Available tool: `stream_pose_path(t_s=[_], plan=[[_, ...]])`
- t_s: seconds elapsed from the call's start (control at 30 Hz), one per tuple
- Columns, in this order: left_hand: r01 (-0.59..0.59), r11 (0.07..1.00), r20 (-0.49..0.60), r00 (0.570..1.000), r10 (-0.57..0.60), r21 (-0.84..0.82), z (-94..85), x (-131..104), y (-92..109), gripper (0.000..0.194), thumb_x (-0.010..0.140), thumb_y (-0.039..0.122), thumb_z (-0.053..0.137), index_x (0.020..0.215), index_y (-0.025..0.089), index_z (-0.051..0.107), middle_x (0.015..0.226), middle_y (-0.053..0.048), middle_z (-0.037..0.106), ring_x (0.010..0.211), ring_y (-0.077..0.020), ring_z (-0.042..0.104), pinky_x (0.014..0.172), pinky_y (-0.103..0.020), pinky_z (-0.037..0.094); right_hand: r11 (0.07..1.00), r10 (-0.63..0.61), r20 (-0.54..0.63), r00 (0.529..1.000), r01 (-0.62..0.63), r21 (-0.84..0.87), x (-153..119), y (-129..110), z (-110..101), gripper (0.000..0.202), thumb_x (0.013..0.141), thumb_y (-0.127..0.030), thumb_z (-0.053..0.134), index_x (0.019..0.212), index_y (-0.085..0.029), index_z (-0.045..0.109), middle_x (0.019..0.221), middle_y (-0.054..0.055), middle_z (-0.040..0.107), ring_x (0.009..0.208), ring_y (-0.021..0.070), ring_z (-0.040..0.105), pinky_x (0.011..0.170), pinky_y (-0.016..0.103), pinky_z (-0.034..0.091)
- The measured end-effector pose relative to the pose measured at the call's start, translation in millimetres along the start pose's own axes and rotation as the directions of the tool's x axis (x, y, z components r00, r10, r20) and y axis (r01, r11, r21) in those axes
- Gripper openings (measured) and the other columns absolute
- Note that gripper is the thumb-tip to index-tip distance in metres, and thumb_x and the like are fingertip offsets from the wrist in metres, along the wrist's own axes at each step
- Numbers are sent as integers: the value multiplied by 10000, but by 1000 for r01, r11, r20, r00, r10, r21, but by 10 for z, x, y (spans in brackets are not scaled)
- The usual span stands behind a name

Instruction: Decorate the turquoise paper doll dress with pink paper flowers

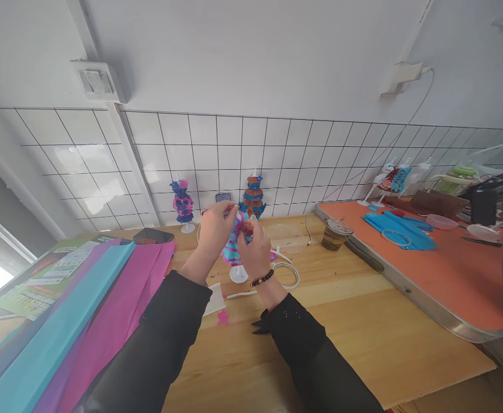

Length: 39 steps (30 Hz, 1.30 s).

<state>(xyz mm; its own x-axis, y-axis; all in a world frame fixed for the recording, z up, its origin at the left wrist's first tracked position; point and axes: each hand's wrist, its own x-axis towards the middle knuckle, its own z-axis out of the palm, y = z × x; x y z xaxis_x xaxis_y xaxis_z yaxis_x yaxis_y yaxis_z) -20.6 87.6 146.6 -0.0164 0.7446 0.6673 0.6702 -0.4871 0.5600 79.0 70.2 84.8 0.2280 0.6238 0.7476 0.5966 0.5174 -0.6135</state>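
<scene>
A small teal, pink and purple dress [231, 256] stands upright on a mini dress form with a round white base [238, 276], at the middle of the wooden table. My left hand [215, 228] is closed, thumb and fingers pinching the dress's upper part from the left. From the right, my right hand [256, 248] pinches the same upper part; a dark bead bracelet circles its wrist. The fingers cover much of the bodice, so its details are hidden. Nearer me lie a pink flower cutout [222, 317] and a white paper square [215, 300].
Two dressed forms, one blue-pink [183, 202] and one brown-teal [253, 195], stand by the tiled wall. Coloured paper sheets [105, 298] and a dark phone [153, 235] lie left. A white ring [296, 276] and woven pot [336, 235] are right, beside an orange-topped table [440, 269].
</scene>
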Motion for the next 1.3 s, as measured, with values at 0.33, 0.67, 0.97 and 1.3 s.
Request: stream_pose_path(t_s=[0.33,0.67,0.97,1.3], plan=[[12,1000,-2,1000,-12,1,1,-7,-11,245,824,364,438,907,220,618,843,-18,657,787,-170,570,717,-284,407,839,309,156,938,-346,420,24,-18,-28,315,711,-204,529,1013,-186,441,707,-10,585,617,126,532,565,250,444],[13,1000,-1,1000,-13,-18,-3,-3,18,219,818,331,450,900,221,621,845,-16,661,817,-169,573,722,-286,410,991,-101,2,995,101,-93,-28,27,-12,257,799,-177,459,1052,-194,502,833,27,617,735,163,516,732,320,392],[24,1000,0,1000,-24,-6,-10,-11,15,223,821,340,445,889,220,620,842,-13,662,794,-171,569,709,-290,407,975,-142,-6,990,139,-173,-9,47,30,242,819,-173,424,1047,-186,502,820,41,612,747,176,520,720,324,379],[8,1000,-8,1000,-8,2,11,-15,-18,225,826,346,437,902,223,610,845,-12,659,780,-167,568,690,-283,405,1000,9,-1,1000,-9,27,13,-21,-12,288,760,-161,462,1045,-201,483,797,19,597,737,161,531,707,319,407]])
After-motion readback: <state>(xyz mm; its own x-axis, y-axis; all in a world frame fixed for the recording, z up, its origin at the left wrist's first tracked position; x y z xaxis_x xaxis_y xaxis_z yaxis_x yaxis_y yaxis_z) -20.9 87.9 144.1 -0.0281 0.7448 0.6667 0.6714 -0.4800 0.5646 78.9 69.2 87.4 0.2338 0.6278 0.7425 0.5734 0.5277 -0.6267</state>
